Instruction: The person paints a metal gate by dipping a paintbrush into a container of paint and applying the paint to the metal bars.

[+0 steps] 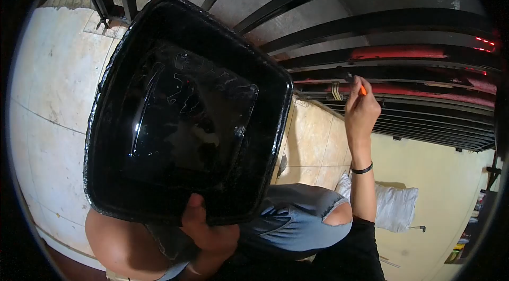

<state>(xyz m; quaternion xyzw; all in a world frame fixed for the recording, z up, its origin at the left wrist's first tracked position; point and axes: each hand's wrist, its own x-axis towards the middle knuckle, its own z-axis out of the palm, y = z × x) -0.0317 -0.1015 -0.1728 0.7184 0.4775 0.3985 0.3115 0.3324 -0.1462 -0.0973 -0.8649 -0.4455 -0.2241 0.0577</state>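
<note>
A black plastic basin (103,143) is tilted toward me over my knees, with wet, glossy black liquid like paint on its bottom. My left hand (204,225) grips its near rim, thumb over the inside edge. Off to the right, my right hand (363,108) is closed around a small paintbrush (362,90) with an orange handle; its dark tip is up against the metal bars (392,73). Most of the brush is hidden by my fingers. The bars are mostly black, with red stretches showing near my right hand.
Long black bars (313,8) curve across the top and right. Pale floor tiles (50,74) lie at the left and beyond my knees. A whitish sack (395,207) rests by the pale yellow wall (440,175). Blurred items fill a shelf (464,238) at far right.
</note>
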